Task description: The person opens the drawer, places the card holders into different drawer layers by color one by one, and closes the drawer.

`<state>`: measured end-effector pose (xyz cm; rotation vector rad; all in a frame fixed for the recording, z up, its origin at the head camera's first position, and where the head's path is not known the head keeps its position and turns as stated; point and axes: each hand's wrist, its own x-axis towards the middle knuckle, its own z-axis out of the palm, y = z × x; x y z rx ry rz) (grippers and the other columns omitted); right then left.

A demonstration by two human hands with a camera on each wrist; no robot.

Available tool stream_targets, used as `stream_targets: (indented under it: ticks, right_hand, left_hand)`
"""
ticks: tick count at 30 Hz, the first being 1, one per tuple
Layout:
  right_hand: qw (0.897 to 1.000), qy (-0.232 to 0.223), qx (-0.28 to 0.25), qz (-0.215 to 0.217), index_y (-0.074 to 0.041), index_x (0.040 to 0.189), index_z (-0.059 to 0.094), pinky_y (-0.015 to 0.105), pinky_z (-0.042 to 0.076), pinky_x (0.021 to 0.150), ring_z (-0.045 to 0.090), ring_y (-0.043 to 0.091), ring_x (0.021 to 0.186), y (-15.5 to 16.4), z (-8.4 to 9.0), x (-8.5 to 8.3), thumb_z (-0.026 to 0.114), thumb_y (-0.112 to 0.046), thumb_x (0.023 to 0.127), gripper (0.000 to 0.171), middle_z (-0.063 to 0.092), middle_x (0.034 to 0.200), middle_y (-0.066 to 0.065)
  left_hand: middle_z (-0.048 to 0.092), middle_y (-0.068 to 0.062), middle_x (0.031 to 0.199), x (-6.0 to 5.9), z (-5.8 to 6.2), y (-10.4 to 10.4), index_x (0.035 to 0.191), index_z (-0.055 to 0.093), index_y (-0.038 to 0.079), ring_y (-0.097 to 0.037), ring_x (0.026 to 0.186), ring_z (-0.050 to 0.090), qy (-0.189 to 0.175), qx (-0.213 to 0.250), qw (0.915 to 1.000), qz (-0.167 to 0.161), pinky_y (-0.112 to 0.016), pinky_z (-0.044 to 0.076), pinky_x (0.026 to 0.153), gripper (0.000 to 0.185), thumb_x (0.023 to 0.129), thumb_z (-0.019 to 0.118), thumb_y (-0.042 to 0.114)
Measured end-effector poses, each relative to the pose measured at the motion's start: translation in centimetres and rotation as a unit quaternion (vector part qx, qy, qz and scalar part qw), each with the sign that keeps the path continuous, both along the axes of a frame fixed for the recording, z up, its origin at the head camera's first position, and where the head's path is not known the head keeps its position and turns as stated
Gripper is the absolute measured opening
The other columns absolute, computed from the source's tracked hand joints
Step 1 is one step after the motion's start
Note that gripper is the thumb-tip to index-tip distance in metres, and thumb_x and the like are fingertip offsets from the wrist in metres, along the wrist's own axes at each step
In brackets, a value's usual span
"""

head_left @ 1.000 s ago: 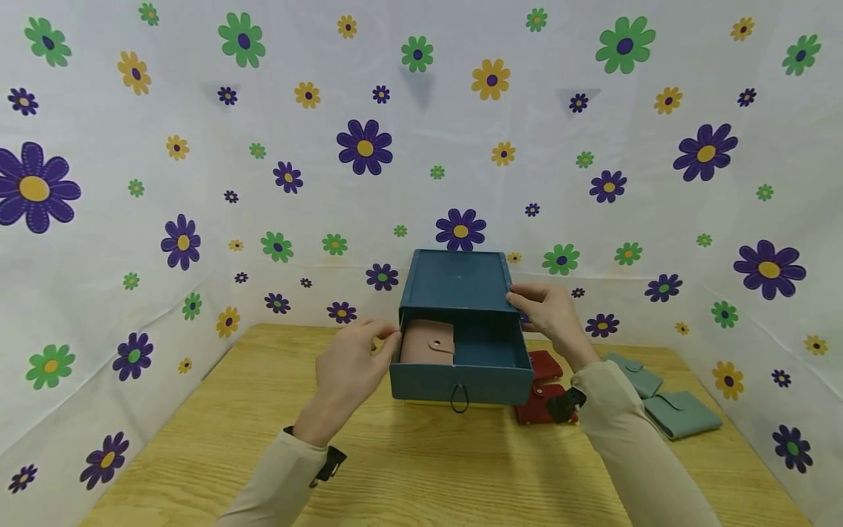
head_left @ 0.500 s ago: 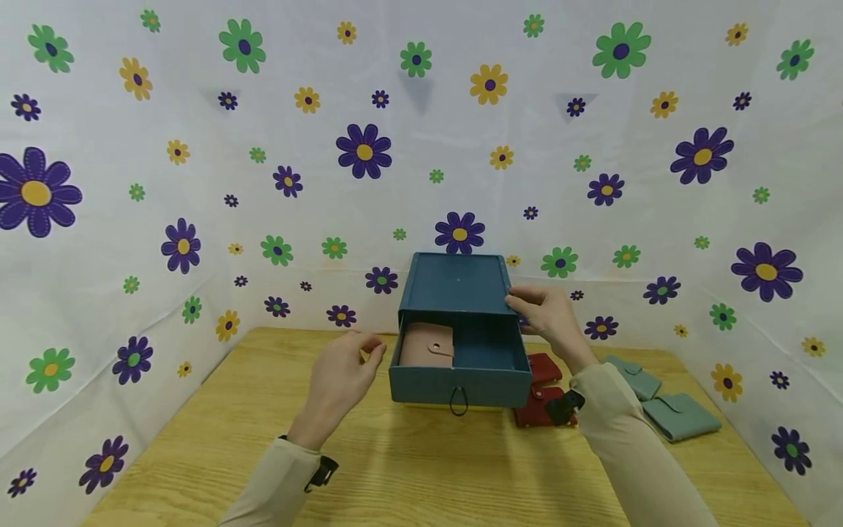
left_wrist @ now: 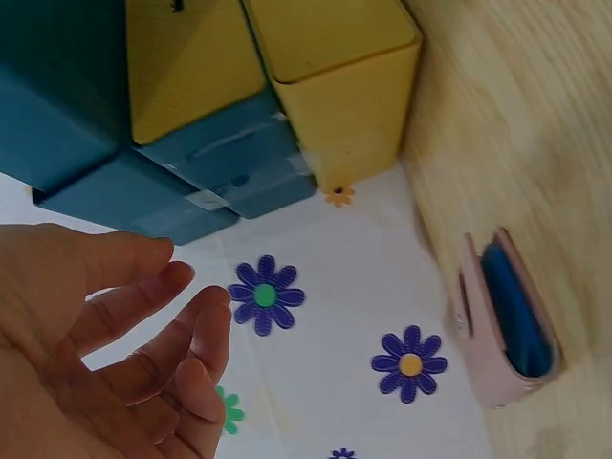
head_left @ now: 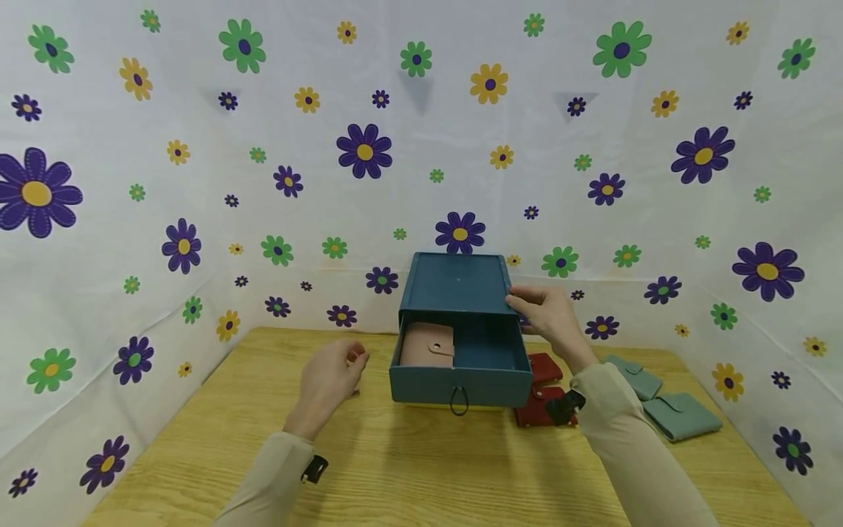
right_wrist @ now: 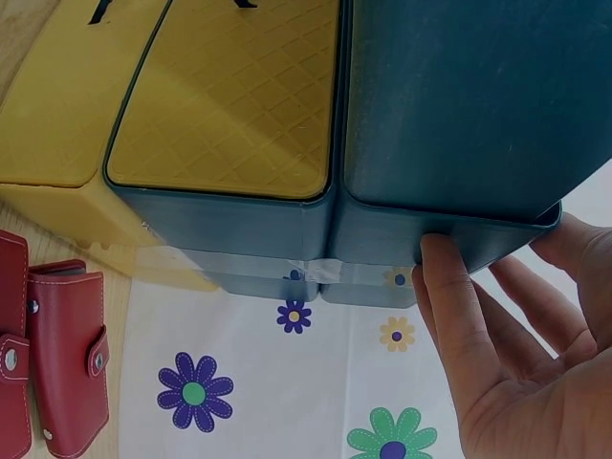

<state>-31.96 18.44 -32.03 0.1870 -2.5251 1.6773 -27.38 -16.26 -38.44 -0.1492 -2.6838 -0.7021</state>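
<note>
- At the far middle of the counter (head_left: 421, 468) stands a teal drawer box (head_left: 456, 282), its top drawer (head_left: 461, 366) pulled out toward the person, so the drawer's long axis runs front to back and its front panel with a small black loop pull (head_left: 459, 400) faces the camera.
- Inside the drawer's left half lies a pink wallet (head_left: 426, 344), flat, its snap tab pointing right; the right half shows bare teal floor.
- Right hand (head_left: 549, 315) rests on the box's upper right corner, thumb on the top edge and fingers (right_wrist: 459, 316) laid along the side wall; the grip looks like a light steadying hold with curled fingers.
- Left hand (head_left: 326, 380) hangs over the counter just left of the drawer, apart from it, fingers (left_wrist: 206, 335) loosely bent and holding nothing.
- Wrist views show yellow lower drawers (right_wrist: 229, 96) under the teal one.
- Right of the box, 2 red wallets (head_left: 536, 388) lie touching each other, partly hidden by the right sleeve; farther right lie 2 grey-green wallets (head_left: 678, 413), flaps closed.
- Another pink wallet (left_wrist: 507, 320) shows in the left wrist view, on the counter's edge by the backdrop.
- Light wood-grain boards make up the counter; a white cloth backdrop (head_left: 197, 146) printed with purple, green and yellow flowers closes it in on 3 sides.
</note>
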Motion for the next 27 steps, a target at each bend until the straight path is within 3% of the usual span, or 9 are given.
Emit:
stream_targets:
  ticks: [5, 15, 20, 23, 27]
  right_hand:
    - [1.0, 0.003, -0.003, 0.004, -0.006, 0.138, 0.057, 0.049, 0.057, 0.087, 0.063, 0.037, 0.117, 0.0, 0.0, 0.1, 0.061, -0.03, 0.098, 0.047, 0.058, 0.138, 0.019]
    - [1.0, 0.001, -0.003, 0.002, -0.007, 0.138, 0.057, 0.046, 0.058, 0.085, 0.063, 0.036, 0.117, 0.0, 0.0, 0.0, 0.06, -0.03, 0.098, 0.046, 0.058, 0.138, 0.018]
    - [1.0, 0.003, -0.005, 0.005, -0.006, 0.137, 0.057, 0.047, 0.057, 0.086, 0.064, 0.036, 0.116, 0.0, 0.0, 0.1, 0.061, -0.029, 0.098, 0.046, 0.059, 0.137, 0.019]
    - [1.0, 0.007, -0.007, 0.005, -0.006, 0.137, 0.057, 0.048, 0.057, 0.085, 0.064, 0.037, 0.115, 0.0, 0.1, 0.2, 0.06, -0.029, 0.098, 0.045, 0.059, 0.136, 0.019]
    - [1.0, 0.006, -0.008, 0.005, -0.006, 0.137, 0.057, 0.047, 0.057, 0.085, 0.064, 0.037, 0.115, 0.0, 0.1, 0.2, 0.06, -0.028, 0.098, 0.045, 0.059, 0.136, 0.019]
  left_hand:
    - [0.072, -0.008, 0.092, -0.7, -0.9, -0.9, 0.097, 0.072, 0.009, -0.015, 0.07, 0.062, -0.025, -0.014, 0.9995, 0.015, -0.027, 0.047, 0.053, 0.014, 0.092, 0.066, 0.021]
    - [0.072, -0.011, 0.096, -2.1, -2.6, -2.7, 0.103, 0.071, 0.004, -0.019, 0.074, 0.063, -0.066, -0.009, 0.9974, 0.025, -0.03, 0.05, 0.056, 0.023, 0.092, 0.066, 0.024]
    - [0.071, -0.016, 0.096, -2.7, -3.4, -3.2, 0.103, 0.07, 0.0, -0.02, 0.072, 0.061, -0.077, -0.007, 0.9969, 0.014, -0.032, 0.051, 0.057, 0.026, 0.092, 0.065, 0.023]
    - [0.07, -0.02, 0.103, -3.0, -3.7, -3.3, 0.109, 0.067, -0.003, -0.025, 0.08, 0.064, -0.091, -0.018, 0.9955, 0.016, -0.038, 0.055, 0.064, 0.029, 0.09, 0.068, 0.019]
    - [0.063, -0.027, 0.117, -3.2, -4.1, -3.4, 0.121, 0.061, -0.006, -0.038, 0.101, 0.062, -0.117, -0.034, 0.9925, 0.014, -0.049, 0.056, 0.083, 0.042, 0.084, 0.073, 0.01]
